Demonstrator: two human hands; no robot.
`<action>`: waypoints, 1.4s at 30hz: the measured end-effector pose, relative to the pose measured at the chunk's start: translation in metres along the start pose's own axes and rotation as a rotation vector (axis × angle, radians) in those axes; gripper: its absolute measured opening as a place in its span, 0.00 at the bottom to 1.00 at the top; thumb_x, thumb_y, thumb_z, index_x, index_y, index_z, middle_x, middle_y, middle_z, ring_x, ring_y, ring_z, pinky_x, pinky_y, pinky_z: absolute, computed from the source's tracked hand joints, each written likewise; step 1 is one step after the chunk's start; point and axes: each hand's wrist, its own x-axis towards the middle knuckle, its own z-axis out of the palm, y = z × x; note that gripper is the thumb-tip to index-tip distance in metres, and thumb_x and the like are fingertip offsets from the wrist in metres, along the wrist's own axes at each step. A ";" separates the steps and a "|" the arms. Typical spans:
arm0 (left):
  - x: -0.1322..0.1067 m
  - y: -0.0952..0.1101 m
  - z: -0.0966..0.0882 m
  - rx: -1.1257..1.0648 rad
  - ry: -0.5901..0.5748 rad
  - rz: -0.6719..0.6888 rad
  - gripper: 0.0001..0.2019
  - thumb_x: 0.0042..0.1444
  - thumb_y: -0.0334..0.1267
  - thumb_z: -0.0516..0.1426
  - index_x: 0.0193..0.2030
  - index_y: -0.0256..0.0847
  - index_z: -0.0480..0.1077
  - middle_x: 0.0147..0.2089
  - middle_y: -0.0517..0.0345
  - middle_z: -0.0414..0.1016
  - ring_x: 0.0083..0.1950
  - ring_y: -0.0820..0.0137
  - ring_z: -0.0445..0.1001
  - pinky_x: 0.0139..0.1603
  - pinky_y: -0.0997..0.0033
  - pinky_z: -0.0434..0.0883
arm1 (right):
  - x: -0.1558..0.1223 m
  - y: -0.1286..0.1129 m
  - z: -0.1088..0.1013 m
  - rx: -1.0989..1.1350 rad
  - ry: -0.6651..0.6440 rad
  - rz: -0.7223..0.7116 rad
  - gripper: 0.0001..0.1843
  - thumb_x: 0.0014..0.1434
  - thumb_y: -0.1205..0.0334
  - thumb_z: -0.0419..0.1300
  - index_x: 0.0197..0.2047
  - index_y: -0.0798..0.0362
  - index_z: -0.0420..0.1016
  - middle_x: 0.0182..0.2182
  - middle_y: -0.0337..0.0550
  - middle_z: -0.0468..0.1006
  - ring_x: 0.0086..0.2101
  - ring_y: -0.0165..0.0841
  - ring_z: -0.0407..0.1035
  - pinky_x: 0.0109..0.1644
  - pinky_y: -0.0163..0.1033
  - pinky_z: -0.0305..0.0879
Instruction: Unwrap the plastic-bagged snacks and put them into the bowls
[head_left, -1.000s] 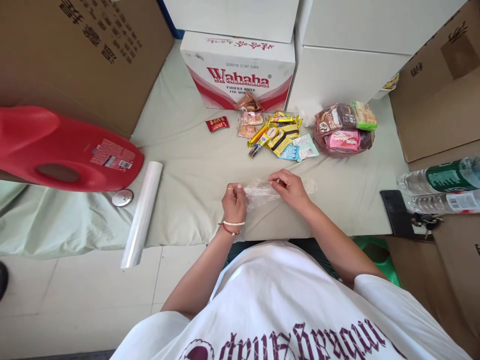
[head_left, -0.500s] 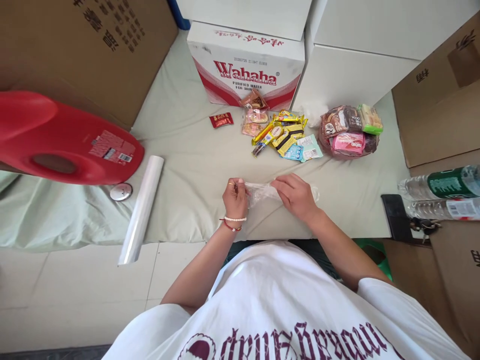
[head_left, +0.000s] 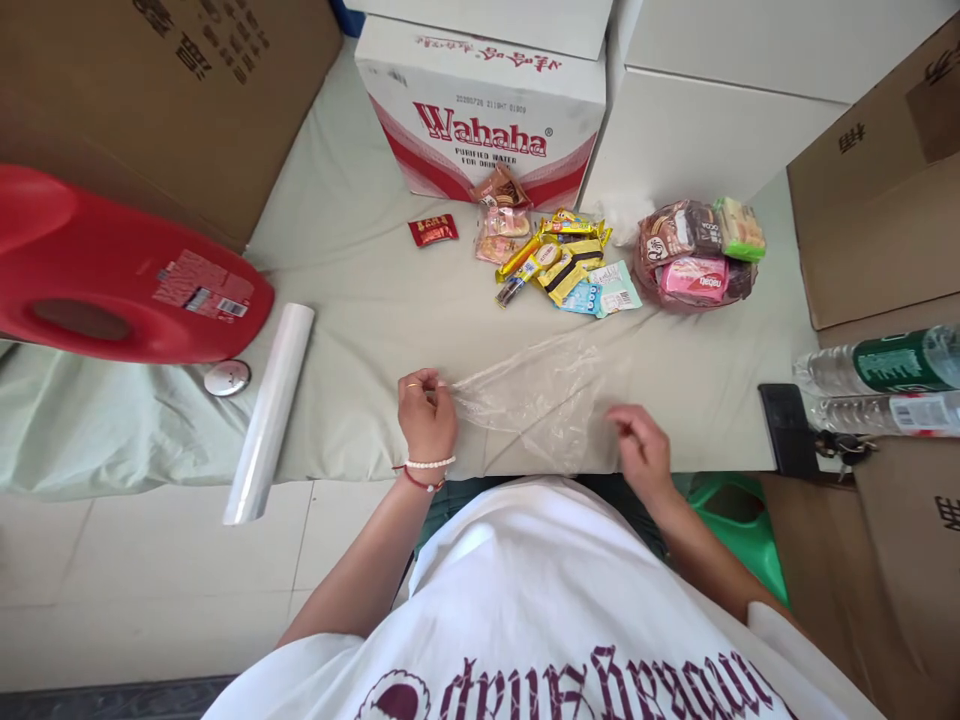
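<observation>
A clear, thin plastic bag [head_left: 547, 400] is spread in loose creases over the cloth in front of me. My left hand [head_left: 427, 415] pinches its left corner between thumb and fingers, pulling that end to a narrow point. Just past the bag's right side is my right hand [head_left: 641, 445], slightly blurred, with fingers loosely bent and apart and nothing visible in them. Beyond the bag lie yellow-wrapped snacks [head_left: 562, 270], a blue packet [head_left: 579, 297] and a pale green packet [head_left: 616, 288].
On the left are a roll of clear plastic [head_left: 268, 415], a round tin [head_left: 227, 378] and a large red jug [head_left: 135, 280]. A Wahaha carton [head_left: 480, 120] stands behind. Bagged snacks [head_left: 694, 255], a black phone [head_left: 787, 430], keys [head_left: 844, 447] and water bottles [head_left: 904, 362] are rightward.
The bunched plastic bag has been spread out wide. My left hand has moved left with its corner, while my right hand has let go and moved right and toward me.
</observation>
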 end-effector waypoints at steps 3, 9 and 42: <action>0.000 0.015 -0.003 0.081 -0.041 0.087 0.09 0.63 0.37 0.52 0.44 0.42 0.73 0.49 0.47 0.73 0.52 0.59 0.76 0.55 0.53 0.74 | 0.039 0.003 0.003 0.070 0.129 0.336 0.24 0.70 0.49 0.51 0.63 0.49 0.70 0.50 0.50 0.81 0.44 0.40 0.76 0.46 0.46 0.75; 0.010 0.053 0.030 0.367 -0.241 0.398 0.16 0.67 0.49 0.55 0.38 0.40 0.77 0.49 0.38 0.76 0.67 0.43 0.64 0.71 0.32 0.55 | 0.084 0.005 0.044 -0.029 0.011 0.293 0.38 0.60 0.54 0.63 0.71 0.54 0.61 0.42 0.49 0.80 0.39 0.42 0.75 0.52 0.54 0.74; 0.033 0.038 0.064 0.031 -0.312 0.235 0.09 0.52 0.41 0.64 0.30 0.44 0.67 0.51 0.43 0.75 0.65 0.48 0.70 0.67 0.42 0.67 | 0.095 0.032 0.046 -0.192 0.090 -0.068 0.19 0.69 0.60 0.49 0.58 0.51 0.74 0.46 0.51 0.78 0.46 0.42 0.75 0.53 0.50 0.75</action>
